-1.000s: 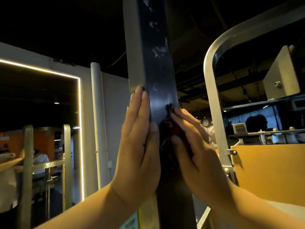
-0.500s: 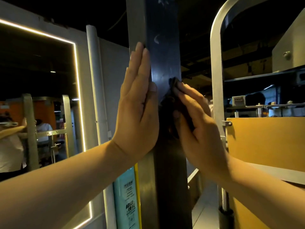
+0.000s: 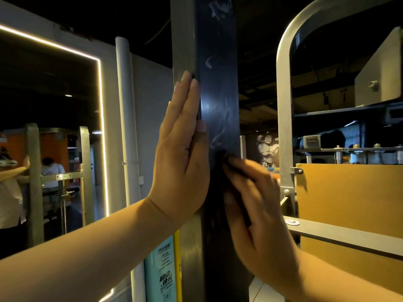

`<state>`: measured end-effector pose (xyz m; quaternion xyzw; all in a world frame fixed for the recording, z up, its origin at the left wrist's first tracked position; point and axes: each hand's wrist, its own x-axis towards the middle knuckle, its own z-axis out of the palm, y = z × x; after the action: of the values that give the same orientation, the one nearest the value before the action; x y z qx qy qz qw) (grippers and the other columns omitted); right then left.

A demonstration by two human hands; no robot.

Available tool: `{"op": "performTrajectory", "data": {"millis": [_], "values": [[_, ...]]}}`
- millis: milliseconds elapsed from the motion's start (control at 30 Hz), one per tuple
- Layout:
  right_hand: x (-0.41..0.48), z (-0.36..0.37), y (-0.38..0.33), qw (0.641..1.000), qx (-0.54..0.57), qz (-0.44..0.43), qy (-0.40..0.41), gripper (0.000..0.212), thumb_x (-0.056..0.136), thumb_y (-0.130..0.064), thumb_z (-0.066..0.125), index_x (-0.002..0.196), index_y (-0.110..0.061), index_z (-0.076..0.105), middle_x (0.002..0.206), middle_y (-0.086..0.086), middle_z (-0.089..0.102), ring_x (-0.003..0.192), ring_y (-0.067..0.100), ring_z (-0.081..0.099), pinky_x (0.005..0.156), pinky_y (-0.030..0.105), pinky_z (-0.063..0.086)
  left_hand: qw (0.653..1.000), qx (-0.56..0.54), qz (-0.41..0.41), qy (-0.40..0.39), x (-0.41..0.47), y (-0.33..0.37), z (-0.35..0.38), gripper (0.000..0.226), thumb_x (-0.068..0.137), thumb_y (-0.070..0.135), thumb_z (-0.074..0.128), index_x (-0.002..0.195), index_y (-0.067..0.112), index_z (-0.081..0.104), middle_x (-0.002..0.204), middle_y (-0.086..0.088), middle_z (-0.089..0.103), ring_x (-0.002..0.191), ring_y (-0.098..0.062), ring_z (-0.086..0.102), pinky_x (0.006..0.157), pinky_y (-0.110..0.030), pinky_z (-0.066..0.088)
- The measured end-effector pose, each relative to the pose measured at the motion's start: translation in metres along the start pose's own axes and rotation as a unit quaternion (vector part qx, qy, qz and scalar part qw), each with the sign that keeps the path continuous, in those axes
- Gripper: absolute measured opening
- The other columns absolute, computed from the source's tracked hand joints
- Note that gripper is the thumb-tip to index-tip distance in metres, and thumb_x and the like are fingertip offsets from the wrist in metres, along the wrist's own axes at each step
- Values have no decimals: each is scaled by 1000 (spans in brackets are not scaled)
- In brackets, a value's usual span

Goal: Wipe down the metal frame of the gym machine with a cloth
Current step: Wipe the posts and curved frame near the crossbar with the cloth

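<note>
Status: mid-job, by my read less than half done. Post (image 3: 218, 94) runs 12 to 6 through the middle of view, dark front face toward me, silver side face at its 9. Left hand (image 3: 183, 153) is flat and open, fingers straight and pointing to 12, palm on that side face with the thumb lapping onto the front face. It holds nothing, just bracing. Right hand (image 3: 257, 205) sits at 4 from centre, fingers near straight, pressing the cloth (image 3: 221, 159) onto the front face. No fist or pinch as far as I can see, but the hand is motion-blurred, so finger detail is soft. Cloth is dark, bunched, mostly hidden under my fingers, touching the post just below mid-view. Smears (image 3: 221, 120) show pale on the front face at 12 from the cloth, running up to the top of view, so that stretch reads as not clean yet. Below the cloth, toward 6, the face is too dark to judge: could be done, cannot tell. Side face around my left hand looks dull, no sign either way. Tube (image 3: 283, 118) at 3, the curved silver one, stands apart from both hands; if it counts as frame, it is left to do. Remaining: front face above the cloth, side faces, back face (hidden), likely the tube. Risk: dark cloth on dark steel, so streaks are easy to miss in this light.
</note>
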<state>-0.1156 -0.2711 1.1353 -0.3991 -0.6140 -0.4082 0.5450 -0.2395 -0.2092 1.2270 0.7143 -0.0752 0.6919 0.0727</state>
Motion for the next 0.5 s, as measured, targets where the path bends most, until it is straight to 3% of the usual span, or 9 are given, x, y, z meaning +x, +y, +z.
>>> {"op": "performTrajectory", "data": {"millis": [100, 200, 333, 500], "values": [[-3, -8, 9, 998, -24, -43, -46, 44, 104, -20, 48, 148, -14, 45, 154, 7, 43, 145, 25, 40, 117, 42, 39, 1000, 4, 0, 6, -1, -1, 0, 49, 107, 3, 39, 155, -6, 32, 168, -17, 27, 159, -21, 21, 129, -50, 20], [37, -3, 22, 1000, -4, -7, 6, 44, 104, -15, 46, 146, -4, 50, 152, 16, 47, 145, 29, 41, 116, 46, 41, 1000, -3, 2, 2, 0, -1, -1, 49, 107, 3, 39, 155, -6, 32, 167, -16, 27, 159, -21, 21, 130, -48, 20], [43, 11, -2, 997, 42, 46, 55, 46, 104, -12, 45, 149, -2, 45, 155, 10, 44, 148, 23, 37, 118, 44, 39, 1000, -31, -6, 0, 0, -2, -1, 49, 106, -1, 39, 154, -6, 31, 166, -12, 28, 159, -21, 21, 129, -49, 21], [35, -5, 6, 996, -9, -91, -20, 44, 102, -11, 50, 145, -3, 47, 154, 11, 45, 147, 26, 38, 121, 40, 34, 998, -62, -12, -3, -1, -2, -2, 50, 106, 0, 40, 154, -6, 32, 167, -13, 28, 159, -19, 21, 129, -53, 21]]}}
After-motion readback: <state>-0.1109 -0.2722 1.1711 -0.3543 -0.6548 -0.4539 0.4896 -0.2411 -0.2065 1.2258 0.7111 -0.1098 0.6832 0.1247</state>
